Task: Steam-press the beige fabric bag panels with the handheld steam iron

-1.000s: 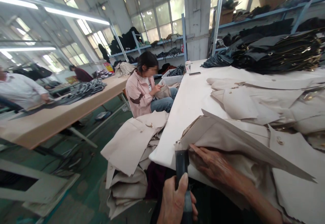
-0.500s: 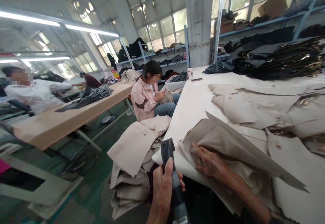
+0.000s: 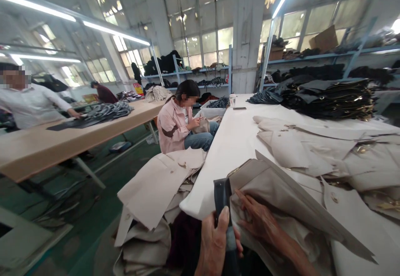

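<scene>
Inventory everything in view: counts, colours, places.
Tables: two, white right, tan left
Pieces: many, beige, on and beside white table
Stack: one, black, far right
Straps: many, gray, tan table
Cup: one, white, far end
Phone: one, dark, beside cup
Bin: one, white, centre background
Shelves: several, blue, back wall
Lights: several, white, overhead
People: three, pink, white, maroon tops, left, centre
Tool: one, black, left hand
Left hand: one, around tool
Right hand: one, against pieces

Handheld tool [image 3: 222, 196]: one, black, with a broad flat head and a greyish band lower on its handle; upright with a slight tilt, gripped in the left hand [image 3: 215, 236] at the desk's near edge, head apparently touching the item beside it. Beige panelled piece [image 3: 275, 184]: one, smooth, layered, folded, long pointed flap slanting down rightward; lies on the desk, right hand [image 3: 259, 217] against its near side.
</scene>
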`<state>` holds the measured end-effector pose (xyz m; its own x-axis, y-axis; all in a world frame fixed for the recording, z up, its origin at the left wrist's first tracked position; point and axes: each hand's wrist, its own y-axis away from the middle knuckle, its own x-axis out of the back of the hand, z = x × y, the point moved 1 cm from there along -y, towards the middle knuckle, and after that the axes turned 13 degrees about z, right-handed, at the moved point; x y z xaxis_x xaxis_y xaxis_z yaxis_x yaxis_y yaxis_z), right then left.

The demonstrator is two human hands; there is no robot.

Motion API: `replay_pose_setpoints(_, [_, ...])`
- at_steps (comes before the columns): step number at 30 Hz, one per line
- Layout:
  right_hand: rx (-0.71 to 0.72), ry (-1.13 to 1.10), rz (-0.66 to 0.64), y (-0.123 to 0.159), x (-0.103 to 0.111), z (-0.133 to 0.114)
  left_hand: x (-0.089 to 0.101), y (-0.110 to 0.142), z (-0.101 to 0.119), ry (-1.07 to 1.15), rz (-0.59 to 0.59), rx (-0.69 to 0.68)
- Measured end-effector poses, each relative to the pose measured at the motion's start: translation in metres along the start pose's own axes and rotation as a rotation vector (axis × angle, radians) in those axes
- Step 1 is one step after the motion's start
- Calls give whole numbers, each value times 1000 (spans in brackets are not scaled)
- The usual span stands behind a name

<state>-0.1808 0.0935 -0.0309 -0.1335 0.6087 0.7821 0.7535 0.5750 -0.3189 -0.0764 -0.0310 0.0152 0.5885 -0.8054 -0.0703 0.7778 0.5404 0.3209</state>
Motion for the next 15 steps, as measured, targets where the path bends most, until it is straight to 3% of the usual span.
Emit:
replay_pose_setpoints(8, [-67,49,-6,1,-8,1,-5,-32,-3,109,10,53])
replay_pose_setpoints(15, [-102,88,-34,-3,-2,-4,14,-37,-6,133,69,65])
